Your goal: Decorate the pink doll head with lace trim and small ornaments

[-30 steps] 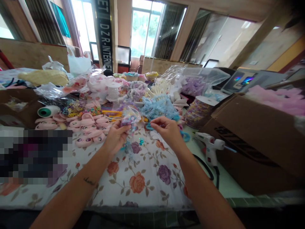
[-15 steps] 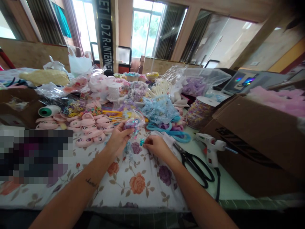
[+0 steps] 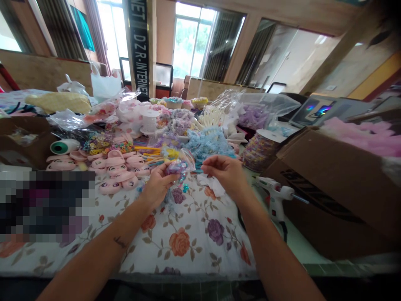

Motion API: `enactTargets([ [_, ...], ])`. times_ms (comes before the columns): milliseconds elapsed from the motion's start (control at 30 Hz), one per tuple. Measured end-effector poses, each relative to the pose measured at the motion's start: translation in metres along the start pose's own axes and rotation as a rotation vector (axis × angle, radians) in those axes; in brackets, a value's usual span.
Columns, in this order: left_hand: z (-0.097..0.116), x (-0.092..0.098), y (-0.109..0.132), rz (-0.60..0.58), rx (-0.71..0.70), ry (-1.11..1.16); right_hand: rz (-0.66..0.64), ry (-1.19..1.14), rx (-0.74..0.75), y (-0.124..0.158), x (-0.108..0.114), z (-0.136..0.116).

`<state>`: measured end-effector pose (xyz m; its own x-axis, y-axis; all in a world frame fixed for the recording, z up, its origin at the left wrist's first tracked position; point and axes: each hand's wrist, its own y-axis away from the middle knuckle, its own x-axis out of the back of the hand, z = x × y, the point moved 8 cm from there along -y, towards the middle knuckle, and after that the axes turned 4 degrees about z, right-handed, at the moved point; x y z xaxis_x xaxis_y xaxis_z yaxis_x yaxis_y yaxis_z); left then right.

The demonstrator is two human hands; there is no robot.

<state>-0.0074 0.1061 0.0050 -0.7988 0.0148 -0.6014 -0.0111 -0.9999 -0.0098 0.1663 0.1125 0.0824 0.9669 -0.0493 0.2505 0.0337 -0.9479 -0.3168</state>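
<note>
My left hand is closed on a small clear plastic bag of shiny purple and teal pieces, held just above the flowered cloth. To the right of the bag, my right hand is raised with thumb and fingers pinched together. Whatever may be between those fingertips is too small to make out. Some shiny teal pieces lie on the cloth below the bag. A crumpled white piece rests under my right hand. Beyond it sits a light blue ruffled bundle.
Several pink clog-shaped pieces lie at left, by a green-ended spool. At right stand a glue gun, a spool of multicoloured trim and a large cardboard box. Bagged craft supplies crowd the back.
My right hand has lifted from the cloth near the teal pieces and moved right and away from me. Its forearm now covers the black scissors. The left hand with the bag shifted slightly right.
</note>
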Motion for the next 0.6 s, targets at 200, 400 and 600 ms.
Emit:
enactTargets([
  [200,-0.004,-0.013,0.008,-0.067,0.067,-0.044,-0.139,0.375,0.247,-0.014,-0.024,-0.049],
  [400,-0.002,-0.017,0.011,-0.049,0.089,-0.023,-0.134,0.568,0.329,-0.012,-0.034,-0.051],
  [600,-0.002,-0.016,0.010,-0.053,0.084,-0.028,-0.084,0.586,0.398,-0.011,-0.028,-0.050],
])
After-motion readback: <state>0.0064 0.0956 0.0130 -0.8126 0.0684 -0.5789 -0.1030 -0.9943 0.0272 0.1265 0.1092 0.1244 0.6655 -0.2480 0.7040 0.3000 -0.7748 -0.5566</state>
